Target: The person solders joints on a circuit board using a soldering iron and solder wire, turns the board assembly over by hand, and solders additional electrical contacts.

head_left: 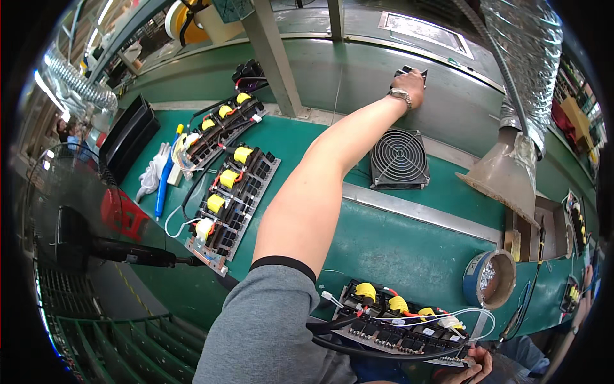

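My left arm stretches far across the bench to the sloped green panel, with a metal-band watch on the wrist. There my left hand [410, 88] is closed around a small black part [425, 77], mostly hidden by the fingers. At the front right edge, my right hand [472, 369] grips the corner of a circuit board assembly [400, 320]. This board carries black components, several yellow-wrapped coils, white wires and thick black cables. Beneath my left forearm, a square black fan with a round wire guard [400, 159] lies on the green bench.
More coil-bearing boards [233, 198] lie left of my arm, beside a blue tool [167, 179], white gloves [152, 173] and a black tray [128, 137]. At right, a fume hood [505, 173] hangs above a blue-rimmed round container [474, 278]. A fan [70, 237] stands far left.
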Motion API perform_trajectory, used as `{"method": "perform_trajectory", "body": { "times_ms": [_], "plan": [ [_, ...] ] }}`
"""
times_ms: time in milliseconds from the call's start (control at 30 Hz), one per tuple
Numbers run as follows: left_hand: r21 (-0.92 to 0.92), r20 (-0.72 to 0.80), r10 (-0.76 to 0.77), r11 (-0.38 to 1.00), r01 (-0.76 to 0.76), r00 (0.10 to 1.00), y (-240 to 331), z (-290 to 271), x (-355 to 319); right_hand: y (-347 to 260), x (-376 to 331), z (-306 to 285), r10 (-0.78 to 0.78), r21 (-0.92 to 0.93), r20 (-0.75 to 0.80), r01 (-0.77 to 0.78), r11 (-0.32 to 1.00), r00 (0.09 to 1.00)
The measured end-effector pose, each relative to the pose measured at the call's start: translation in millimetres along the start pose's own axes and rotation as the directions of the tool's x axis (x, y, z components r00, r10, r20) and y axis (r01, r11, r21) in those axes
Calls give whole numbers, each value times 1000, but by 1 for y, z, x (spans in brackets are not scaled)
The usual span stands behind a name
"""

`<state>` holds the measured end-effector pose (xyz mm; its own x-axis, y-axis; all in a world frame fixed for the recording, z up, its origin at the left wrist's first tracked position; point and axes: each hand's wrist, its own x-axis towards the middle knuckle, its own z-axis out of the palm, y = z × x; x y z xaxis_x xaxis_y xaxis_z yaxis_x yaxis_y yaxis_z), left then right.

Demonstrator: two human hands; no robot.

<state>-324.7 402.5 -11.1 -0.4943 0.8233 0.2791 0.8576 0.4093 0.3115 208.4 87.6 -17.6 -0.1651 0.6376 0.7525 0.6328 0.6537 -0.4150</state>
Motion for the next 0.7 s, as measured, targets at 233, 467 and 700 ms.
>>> {"method": "perform_trajectory", "body": {
  "times_ms": [233,467,700],
  "plan": [
    [4,141,69,998,-70,988,2,-61,-28,-20,7,-9,468,262,94,-475,840,879],
    [-103,42,399,914,-393,916,-21,-206,-194,-10,-2,-7,417,315,78,-419,851,905],
    [-675,-79,84,729,-116,993,-116,-346,-368,-13,1,2,353,315,-11,-332,889,936]
  ]
}}
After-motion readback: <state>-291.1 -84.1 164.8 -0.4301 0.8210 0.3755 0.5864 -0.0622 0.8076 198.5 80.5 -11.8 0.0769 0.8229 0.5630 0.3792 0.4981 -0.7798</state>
